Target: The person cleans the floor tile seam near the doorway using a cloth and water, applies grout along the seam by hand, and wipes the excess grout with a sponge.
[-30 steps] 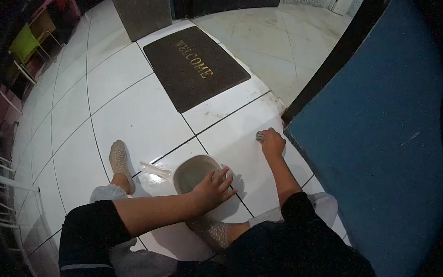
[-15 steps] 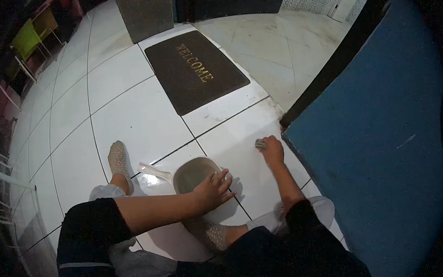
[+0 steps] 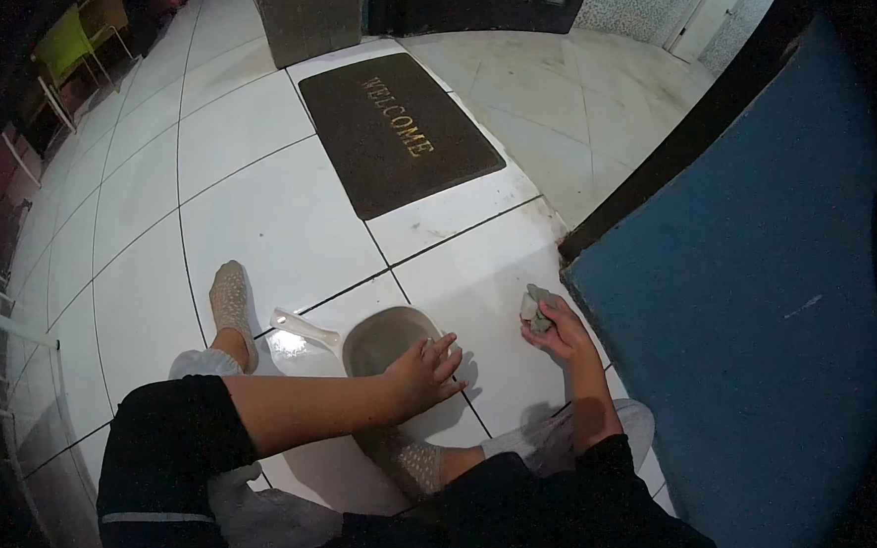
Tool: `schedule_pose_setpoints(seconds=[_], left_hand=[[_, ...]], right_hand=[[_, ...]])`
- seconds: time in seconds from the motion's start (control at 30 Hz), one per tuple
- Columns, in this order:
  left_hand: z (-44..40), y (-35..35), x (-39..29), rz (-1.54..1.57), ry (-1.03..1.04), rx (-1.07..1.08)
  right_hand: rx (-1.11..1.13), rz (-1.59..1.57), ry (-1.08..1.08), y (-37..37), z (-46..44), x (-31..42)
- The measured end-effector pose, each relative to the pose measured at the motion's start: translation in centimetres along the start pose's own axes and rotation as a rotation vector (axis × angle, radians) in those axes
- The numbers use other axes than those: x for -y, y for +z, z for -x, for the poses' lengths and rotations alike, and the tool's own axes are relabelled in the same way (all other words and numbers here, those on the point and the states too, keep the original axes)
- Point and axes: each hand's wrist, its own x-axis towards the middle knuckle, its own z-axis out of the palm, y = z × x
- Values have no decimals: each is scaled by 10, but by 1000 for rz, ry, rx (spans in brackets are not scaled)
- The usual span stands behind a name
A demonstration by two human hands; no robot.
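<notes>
A white dipper with a handle stands on the tiled floor between my legs, and greyish liquid shows inside it. My left hand hangs over the dipper's right rim with its fingers apart; whether it touches the rim I cannot tell. To the right, near the blue wall, my right hand is turned partly palm up. Its fingers are closed round a crumpled grey-green cloth with a paler face; it may be a sponge, and part of it is hidden by the fingers.
A dark mat marked WELCOME lies ahead by the doorway. The blue wall rises close on my right, with a dark edge. My socked foot rests left of the dipper. Green chairs stand far left.
My right hand has lifted from the floor area and rolled palm up, turning the cloth so its paler side shows. My left hand stays by the dipper. The view has shifted slightly.
</notes>
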Motion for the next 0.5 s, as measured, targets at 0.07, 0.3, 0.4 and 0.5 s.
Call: schedule_pose_setpoints(seconds=[0.07,0.3,0.4,0.5], left_hand=[[1,-5,1,11,7,56],[3,-12,2,12,15,108],[2,-7,1,22,3,80],[1,-5,-1,20,6,62]], right_hand=[[-220,388,-111,11,-2,2],[-334,1505,-525,12,-17,-14],[-332,1591,-541,19,-21,-19],[-437,1687,-595,23,-29,-11]])
